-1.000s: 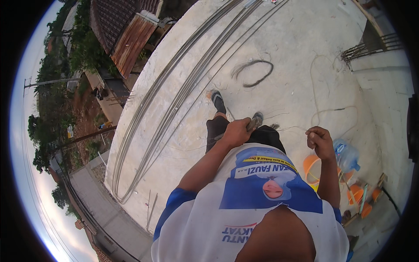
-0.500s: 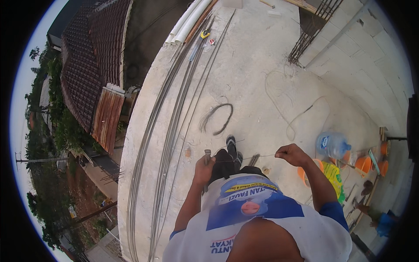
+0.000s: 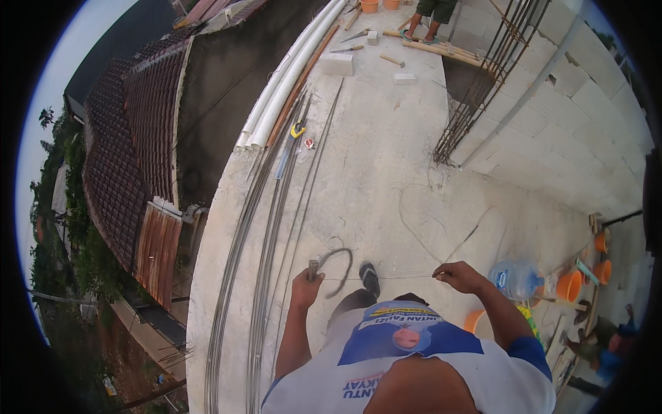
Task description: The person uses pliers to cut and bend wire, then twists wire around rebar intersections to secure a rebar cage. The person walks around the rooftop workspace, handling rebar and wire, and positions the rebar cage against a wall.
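Observation:
A thin wire (image 3: pixel 407 277) stretches nearly straight between my two hands, in front of my waist. My right hand (image 3: pixel 460 277) is closed, pinching one end of it between thumb and fingers. Wrapped in my left hand (image 3: pixel 303 288) are pincers (image 3: pixel 312 268), a metal hand tool whose blunt head pokes up above the fist; the wire's other end runs to this hand. Just beyond lies a loose coil of dark wire (image 3: pixel 347 265) on the concrete slab. My foot (image 3: pixel 370 276) in a dark shoe shows below the wire.
Long steel rods (image 3: pixel 238 276) lie along the slab's open left edge. Past them are white pipes (image 3: pixel 276 114) and a handsaw (image 3: pixel 285 159). A water jug (image 3: pixel 514 279) and orange buckets (image 3: pixel 569 286) stand right, near a block wall (image 3: pixel 552 145) and rebar cage (image 3: pixel 476 90). Another person's legs (image 3: pixel 429 17) are far ahead.
My hands have spread wider apart, the left one moving left, and the wire is straighter. The view has shifted, showing more of the slab ahead, with the coil now closer to me.

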Demonstrator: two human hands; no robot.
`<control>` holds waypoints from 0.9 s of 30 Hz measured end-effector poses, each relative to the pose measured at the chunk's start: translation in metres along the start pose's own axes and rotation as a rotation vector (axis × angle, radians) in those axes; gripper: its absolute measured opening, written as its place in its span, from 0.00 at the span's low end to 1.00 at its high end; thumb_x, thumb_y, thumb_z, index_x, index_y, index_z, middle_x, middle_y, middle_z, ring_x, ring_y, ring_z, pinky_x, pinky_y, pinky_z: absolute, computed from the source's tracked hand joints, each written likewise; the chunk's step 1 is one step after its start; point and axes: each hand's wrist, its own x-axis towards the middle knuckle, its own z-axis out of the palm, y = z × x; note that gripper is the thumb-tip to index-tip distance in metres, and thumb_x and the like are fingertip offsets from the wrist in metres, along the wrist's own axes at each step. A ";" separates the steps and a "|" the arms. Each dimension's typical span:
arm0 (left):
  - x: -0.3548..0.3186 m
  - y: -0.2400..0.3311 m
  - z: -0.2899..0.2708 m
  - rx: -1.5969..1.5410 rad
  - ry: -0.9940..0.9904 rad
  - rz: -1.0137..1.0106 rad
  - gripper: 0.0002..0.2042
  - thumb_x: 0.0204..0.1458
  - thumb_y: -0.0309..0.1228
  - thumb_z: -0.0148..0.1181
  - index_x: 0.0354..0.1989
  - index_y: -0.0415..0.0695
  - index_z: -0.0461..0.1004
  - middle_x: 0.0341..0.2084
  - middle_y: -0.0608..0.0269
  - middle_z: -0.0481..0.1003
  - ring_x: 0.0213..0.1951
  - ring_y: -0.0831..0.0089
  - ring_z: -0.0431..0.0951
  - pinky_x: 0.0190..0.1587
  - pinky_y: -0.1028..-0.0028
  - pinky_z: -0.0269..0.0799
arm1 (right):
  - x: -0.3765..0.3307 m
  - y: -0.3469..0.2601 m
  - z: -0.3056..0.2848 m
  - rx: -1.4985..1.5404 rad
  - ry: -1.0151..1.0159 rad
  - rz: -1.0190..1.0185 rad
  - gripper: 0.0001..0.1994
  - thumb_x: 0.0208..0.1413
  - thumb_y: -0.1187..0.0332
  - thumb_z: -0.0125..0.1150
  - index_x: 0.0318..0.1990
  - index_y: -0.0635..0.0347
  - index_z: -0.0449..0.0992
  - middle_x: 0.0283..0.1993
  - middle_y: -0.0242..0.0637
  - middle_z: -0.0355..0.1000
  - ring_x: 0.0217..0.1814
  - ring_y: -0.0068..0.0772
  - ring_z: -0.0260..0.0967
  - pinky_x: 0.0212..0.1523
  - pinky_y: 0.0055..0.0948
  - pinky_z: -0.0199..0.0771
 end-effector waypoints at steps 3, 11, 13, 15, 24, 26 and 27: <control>0.071 0.030 0.000 0.071 -0.016 0.077 0.15 0.49 0.38 0.64 0.31 0.35 0.74 0.21 0.51 0.73 0.25 0.65 0.70 0.32 0.65 0.67 | 0.029 0.003 -0.032 -0.008 -0.050 -0.025 0.11 0.59 0.63 0.57 0.44 0.57 0.80 0.42 0.43 0.78 0.45 0.36 0.76 0.46 0.33 0.73; 0.236 0.102 0.006 0.112 -0.079 0.024 0.17 0.49 0.40 0.64 0.34 0.35 0.75 0.23 0.47 0.74 0.28 0.60 0.73 0.34 0.64 0.67 | 0.137 0.000 -0.148 0.075 -0.254 -0.016 0.14 0.60 0.62 0.55 0.46 0.60 0.79 0.44 0.43 0.78 0.49 0.38 0.75 0.53 0.32 0.71; 0.278 0.113 0.015 0.099 -0.040 0.030 0.17 0.48 0.40 0.64 0.34 0.35 0.75 0.24 0.47 0.73 0.28 0.61 0.73 0.35 0.64 0.67 | 0.179 0.014 -0.187 0.064 -0.188 -0.024 0.14 0.61 0.61 0.54 0.45 0.61 0.79 0.44 0.43 0.78 0.49 0.38 0.75 0.53 0.32 0.70; 0.317 0.153 0.020 0.100 0.012 0.021 0.16 0.48 0.39 0.65 0.31 0.35 0.74 0.23 0.49 0.73 0.27 0.63 0.72 0.34 0.64 0.67 | 0.220 0.007 -0.231 0.038 -0.233 -0.026 0.14 0.61 0.62 0.54 0.45 0.61 0.79 0.43 0.43 0.78 0.49 0.37 0.75 0.52 0.32 0.71; 0.462 0.262 -0.005 0.109 0.160 -0.110 0.16 0.49 0.38 0.64 0.28 0.35 0.72 0.22 0.49 0.74 0.25 0.60 0.72 0.33 0.62 0.68 | 0.388 -0.024 -0.413 -0.060 -0.064 -0.082 0.09 0.58 0.64 0.57 0.39 0.57 0.79 0.38 0.43 0.78 0.40 0.43 0.76 0.43 0.34 0.73; 0.494 0.271 -0.001 0.128 0.195 -0.133 0.16 0.49 0.39 0.64 0.27 0.36 0.72 0.22 0.49 0.74 0.26 0.58 0.72 0.33 0.61 0.67 | 0.417 -0.028 -0.446 -0.116 0.013 -0.127 0.09 0.58 0.63 0.57 0.39 0.57 0.79 0.37 0.42 0.78 0.40 0.44 0.76 0.41 0.35 0.73; 0.513 0.269 0.001 0.106 0.211 -0.137 0.16 0.49 0.39 0.64 0.27 0.36 0.72 0.22 0.49 0.74 0.26 0.57 0.73 0.33 0.61 0.67 | 0.435 -0.029 -0.463 -0.147 0.054 -0.153 0.09 0.58 0.63 0.57 0.39 0.57 0.79 0.36 0.42 0.78 0.40 0.45 0.75 0.41 0.36 0.73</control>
